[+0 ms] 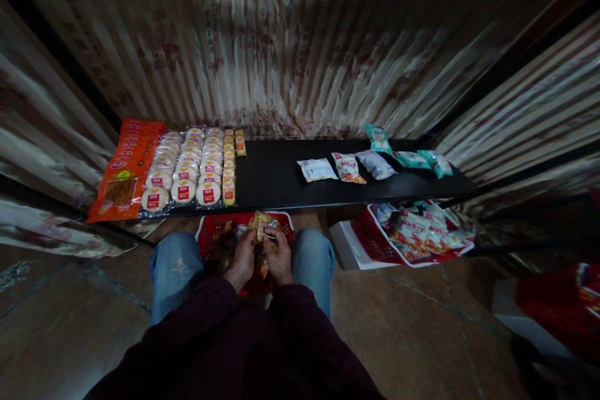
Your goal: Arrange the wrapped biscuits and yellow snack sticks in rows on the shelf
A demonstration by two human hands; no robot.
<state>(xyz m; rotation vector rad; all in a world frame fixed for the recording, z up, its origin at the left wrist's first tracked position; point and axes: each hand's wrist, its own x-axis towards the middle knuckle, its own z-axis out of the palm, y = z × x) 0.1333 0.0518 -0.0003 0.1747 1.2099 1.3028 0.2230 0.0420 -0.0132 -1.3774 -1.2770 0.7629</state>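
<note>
Both hands are together above a red basket (205, 234) between the knees. My left hand (243, 257) and my right hand (280, 255) grip a small yellow-wrapped packet (259, 222) from its two sides, fingers closed on it. More wrapped snacks lie in the basket, dim and partly hidden by the hands. Beyond, on the black shelf (272, 175), stand rows of round wrapped biscuits (183, 190), with a narrow row of yellow packets (229, 190) at their right.
An orange bag (126, 159) lies at the shelf's left end. White packets (317, 169) and green packets (411, 159) lie on its right half. A second red basket (375, 234) full of snack bags sits at right. Curtains (281, 44) hang behind.
</note>
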